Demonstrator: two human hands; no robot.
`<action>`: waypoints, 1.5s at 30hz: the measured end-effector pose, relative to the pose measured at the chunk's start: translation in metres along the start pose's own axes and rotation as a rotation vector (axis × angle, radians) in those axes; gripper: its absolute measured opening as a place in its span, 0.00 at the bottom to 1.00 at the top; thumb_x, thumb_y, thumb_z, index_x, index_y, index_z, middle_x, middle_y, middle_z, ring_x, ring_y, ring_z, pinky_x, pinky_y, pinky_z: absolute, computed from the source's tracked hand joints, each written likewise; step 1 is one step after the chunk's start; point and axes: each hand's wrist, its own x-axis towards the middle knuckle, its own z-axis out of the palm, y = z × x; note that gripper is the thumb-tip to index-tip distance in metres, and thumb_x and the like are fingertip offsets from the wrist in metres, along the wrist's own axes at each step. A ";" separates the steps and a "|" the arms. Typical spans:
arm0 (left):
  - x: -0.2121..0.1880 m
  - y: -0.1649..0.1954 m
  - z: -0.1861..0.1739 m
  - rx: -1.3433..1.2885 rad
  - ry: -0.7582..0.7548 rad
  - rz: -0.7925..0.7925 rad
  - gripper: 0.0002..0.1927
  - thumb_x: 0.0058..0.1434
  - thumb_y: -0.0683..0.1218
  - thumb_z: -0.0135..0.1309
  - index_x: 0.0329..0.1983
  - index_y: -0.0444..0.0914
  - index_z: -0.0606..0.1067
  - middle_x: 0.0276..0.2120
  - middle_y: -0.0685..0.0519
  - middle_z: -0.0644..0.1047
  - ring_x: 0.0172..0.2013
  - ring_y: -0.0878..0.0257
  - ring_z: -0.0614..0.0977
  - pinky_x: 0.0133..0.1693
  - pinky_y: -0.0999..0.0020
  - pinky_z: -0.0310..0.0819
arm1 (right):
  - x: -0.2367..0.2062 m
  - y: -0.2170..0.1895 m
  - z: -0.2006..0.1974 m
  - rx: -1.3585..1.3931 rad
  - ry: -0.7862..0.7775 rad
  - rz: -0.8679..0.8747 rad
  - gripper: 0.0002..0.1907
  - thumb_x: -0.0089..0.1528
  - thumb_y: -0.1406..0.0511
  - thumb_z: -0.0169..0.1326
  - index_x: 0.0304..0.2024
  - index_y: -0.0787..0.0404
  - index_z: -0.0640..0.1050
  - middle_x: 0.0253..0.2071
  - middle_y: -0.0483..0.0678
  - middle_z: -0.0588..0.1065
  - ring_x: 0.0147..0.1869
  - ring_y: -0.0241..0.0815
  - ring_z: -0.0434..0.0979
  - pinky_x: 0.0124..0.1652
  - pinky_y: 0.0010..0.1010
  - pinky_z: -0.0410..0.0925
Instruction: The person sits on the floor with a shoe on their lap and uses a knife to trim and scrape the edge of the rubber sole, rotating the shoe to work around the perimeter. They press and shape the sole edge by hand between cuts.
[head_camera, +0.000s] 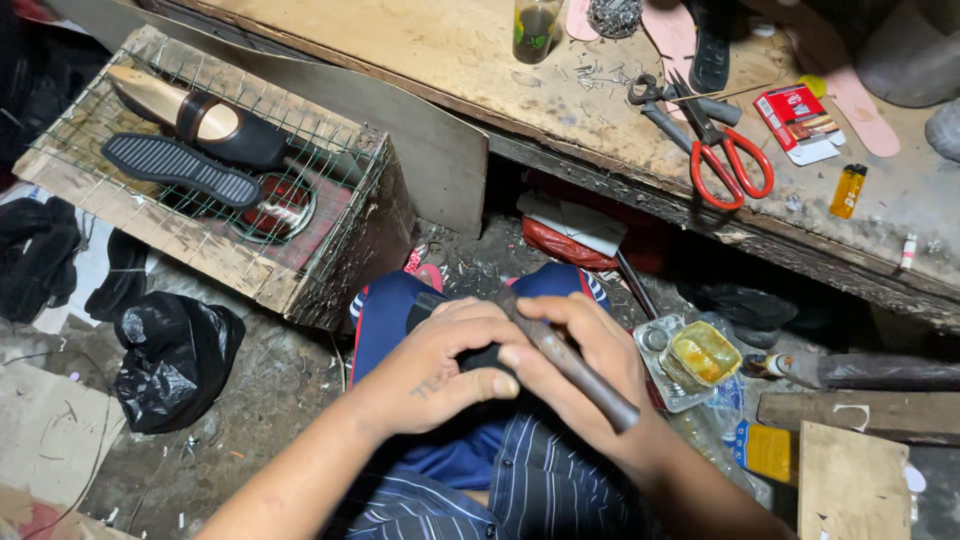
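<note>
Rusty metal, round and rough: the tool handle (570, 362) runs slantwise across your lap, from upper left down to its blunt end at lower right. Your right hand (590, 375) curls its fingers around it. Your left hand (440, 365) presses closed fingers over a smooth black shoe (480, 357) on your knees.

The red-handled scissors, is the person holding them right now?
No. The red-handled scissors lie on the wooden workbench, far from both hands, which are busy in the lap.
</note>
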 end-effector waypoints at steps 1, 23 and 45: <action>-0.001 0.004 0.004 0.074 0.083 0.014 0.20 0.64 0.55 0.55 0.52 0.37 0.76 0.47 0.48 0.78 0.53 0.50 0.77 0.59 0.57 0.66 | 0.002 0.000 0.003 -0.052 0.030 -0.016 0.21 0.59 0.66 0.65 0.53 0.62 0.76 0.44 0.44 0.78 0.43 0.32 0.78 0.45 0.24 0.71; -0.002 -0.002 -0.034 -0.108 0.119 -0.007 0.28 0.74 0.54 0.32 0.30 0.34 0.76 0.28 0.45 0.78 0.34 0.49 0.81 0.43 0.57 0.73 | 0.009 -0.031 -0.025 -0.049 -0.394 0.076 0.26 0.54 0.60 0.65 0.54 0.61 0.80 0.37 0.47 0.83 0.39 0.39 0.83 0.40 0.28 0.75; 0.002 -0.001 0.047 0.363 0.445 -0.041 0.11 0.70 0.50 0.47 0.48 0.39 0.72 0.45 0.49 0.76 0.50 0.51 0.75 0.51 0.53 0.59 | -0.026 0.021 -0.022 -0.181 0.005 0.068 0.34 0.48 0.61 0.71 0.55 0.64 0.76 0.48 0.54 0.80 0.50 0.43 0.80 0.50 0.31 0.71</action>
